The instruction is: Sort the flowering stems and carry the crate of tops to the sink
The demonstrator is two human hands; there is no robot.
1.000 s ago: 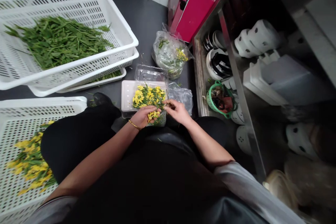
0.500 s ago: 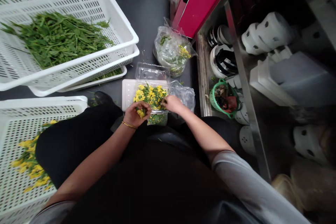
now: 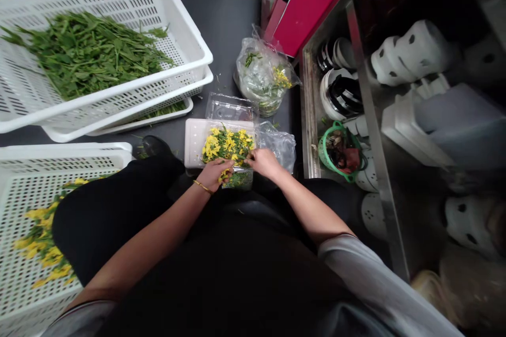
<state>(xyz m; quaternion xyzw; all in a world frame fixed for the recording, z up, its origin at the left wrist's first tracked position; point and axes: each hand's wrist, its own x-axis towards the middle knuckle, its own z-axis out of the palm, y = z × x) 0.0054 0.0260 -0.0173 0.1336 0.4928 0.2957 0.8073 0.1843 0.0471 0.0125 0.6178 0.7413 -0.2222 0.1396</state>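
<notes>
Stacked white slotted plastic baskets (image 3: 179, 13) bearing leafy green stems (image 3: 95, 55) stand at upper left, and a white perforated plastic basket (image 3: 23, 184) with yellow blooms (image 3: 43, 242) sits beside the left knee. A knotted-looking clear plastic bag (image 3: 256, 76) lies just beyond the raised clear plastic lid (image 3: 231, 108); a crumpled clear bag (image 3: 279, 147) flanks the right hand (image 3: 261, 162). All this rests on dark grey floor (image 3: 225, 16), near a glossy pink cabinet (image 3: 312, 5). At right, a steel shelf edge (image 3: 375, 152) bounds the space—a strip of floor separates the baskets from the knotted-looking bag. Yellow-flowered green stems (image 3: 227, 142) lie heaped before the hands; the left hand (image 3: 215, 174) curls around some, while the right's fingertips pinch together at the heap's near edge—whether on a stem, I cannot tell.
</notes>
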